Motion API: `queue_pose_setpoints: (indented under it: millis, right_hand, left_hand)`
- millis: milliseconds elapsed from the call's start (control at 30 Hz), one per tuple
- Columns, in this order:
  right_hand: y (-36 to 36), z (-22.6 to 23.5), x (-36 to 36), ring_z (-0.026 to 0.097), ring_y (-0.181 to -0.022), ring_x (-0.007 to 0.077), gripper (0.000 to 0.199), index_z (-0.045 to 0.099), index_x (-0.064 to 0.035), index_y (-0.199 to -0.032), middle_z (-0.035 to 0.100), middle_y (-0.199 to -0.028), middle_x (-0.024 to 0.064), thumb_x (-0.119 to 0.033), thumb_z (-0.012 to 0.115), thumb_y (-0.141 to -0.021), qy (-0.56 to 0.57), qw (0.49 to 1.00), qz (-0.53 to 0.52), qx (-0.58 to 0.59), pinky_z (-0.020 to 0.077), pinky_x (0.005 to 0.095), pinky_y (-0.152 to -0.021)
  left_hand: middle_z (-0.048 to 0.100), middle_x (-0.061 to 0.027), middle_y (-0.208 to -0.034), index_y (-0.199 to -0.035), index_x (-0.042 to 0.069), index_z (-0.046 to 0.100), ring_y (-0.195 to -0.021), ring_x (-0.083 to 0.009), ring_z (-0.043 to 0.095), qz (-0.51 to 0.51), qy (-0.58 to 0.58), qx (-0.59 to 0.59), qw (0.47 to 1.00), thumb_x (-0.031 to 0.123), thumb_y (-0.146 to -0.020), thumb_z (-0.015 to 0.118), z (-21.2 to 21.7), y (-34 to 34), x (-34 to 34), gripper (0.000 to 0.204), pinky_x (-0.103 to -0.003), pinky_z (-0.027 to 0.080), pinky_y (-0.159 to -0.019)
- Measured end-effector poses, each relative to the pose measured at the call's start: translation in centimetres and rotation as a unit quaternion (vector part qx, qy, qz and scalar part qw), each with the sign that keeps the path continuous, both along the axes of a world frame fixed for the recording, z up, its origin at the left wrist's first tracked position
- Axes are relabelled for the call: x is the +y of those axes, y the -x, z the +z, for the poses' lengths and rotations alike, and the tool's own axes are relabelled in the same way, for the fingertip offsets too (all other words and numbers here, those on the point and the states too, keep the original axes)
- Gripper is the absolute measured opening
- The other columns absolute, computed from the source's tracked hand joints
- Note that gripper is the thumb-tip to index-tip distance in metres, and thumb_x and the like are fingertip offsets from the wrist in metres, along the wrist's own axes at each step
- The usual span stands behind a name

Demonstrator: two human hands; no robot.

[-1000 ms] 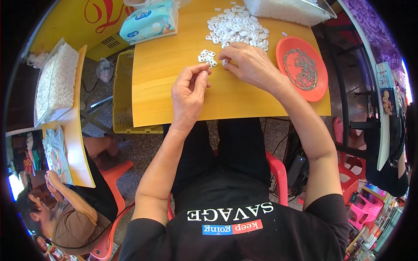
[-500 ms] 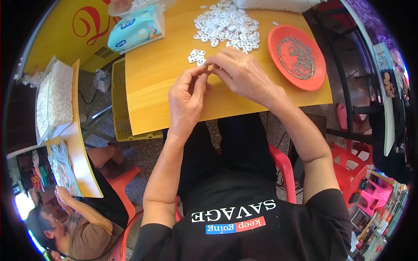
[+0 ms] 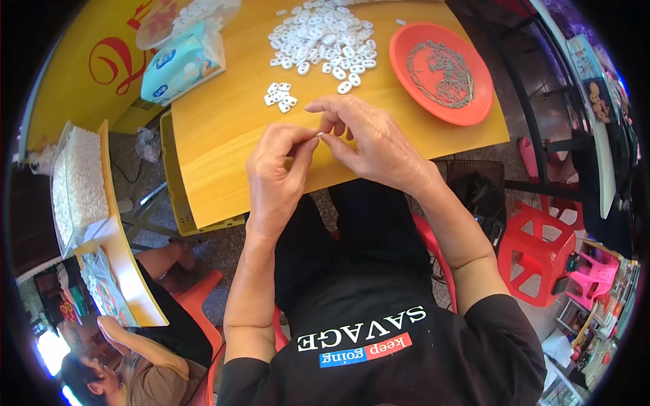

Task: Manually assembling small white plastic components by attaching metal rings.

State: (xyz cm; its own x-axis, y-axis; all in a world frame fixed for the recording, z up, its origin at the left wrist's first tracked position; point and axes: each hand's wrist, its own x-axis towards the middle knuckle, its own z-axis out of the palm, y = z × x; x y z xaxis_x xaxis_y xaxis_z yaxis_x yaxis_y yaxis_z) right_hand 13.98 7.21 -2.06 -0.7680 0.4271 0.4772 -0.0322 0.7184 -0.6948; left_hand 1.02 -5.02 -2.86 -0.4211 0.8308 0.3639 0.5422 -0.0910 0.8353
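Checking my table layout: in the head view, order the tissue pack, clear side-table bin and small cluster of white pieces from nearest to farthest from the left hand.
From the left hand:
1. Small cluster of white pieces, just beyond it.
2. Tissue pack, beyond and left.
3. Clear bin, far off to the left.

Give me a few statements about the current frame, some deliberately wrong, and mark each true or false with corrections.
1. The shallow red plastic dish holds thin grey metal pieces. True.
2. The left hand is inside the dish. False: its fingertips pinch a tiny pale piece, away from the dish.
3. The light-blue tissue pack lies left of the heap of white two-holed oval pieces. True.
4. The small cluster of white squarish pieces sits on the pack. False: it lies on the yellow wooden table.
5. The right hand is bare. True.
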Motion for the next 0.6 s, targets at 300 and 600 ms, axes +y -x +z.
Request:
queue_pose_setpoints:
  millis: [300, 600]
  right_hand:
    - [-0.7, 0.1, 0.5, 0.065, -0.073, 0.0219, 0.032, 0.059, -0.0028, -0.112, 0.063, -0.08, 0.0072, 0.003, 0.066, -0.081, 0.087, 0.992, -0.03, 0.081, 0.0531, 0.0321, -0.064]
    - [-5.9, 2.6, 8.0, 0.065, -0.074, 0.0234, 0.006, 0.069, -0.0076, -0.085, 0.064, -0.078, 0.0066, -0.011, 0.071, -0.081, -0.11, 0.982, -0.153, -0.015, 0.0522, 0.034, -0.064]
  left_hand:
    - [0.064, -0.0017, -0.087, -0.102, 0.0, 0.063, -0.074, -0.0069, 0.059, -0.01, 0.026, -0.31, 0.95, 0.008, -0.094, 0.065, 0.0, -1.7, 1.2, 0.012, -0.021, 0.048, -0.067]
    - [0.064, -0.0028, -0.089, -0.104, 0.0, 0.062, -0.075, -0.008, 0.059, -0.026, 0.011, -0.349, 0.937, 0.009, -0.095, 0.064, -1.0, -1.6, 2.3, 0.013, -0.022, 0.048, -0.068]
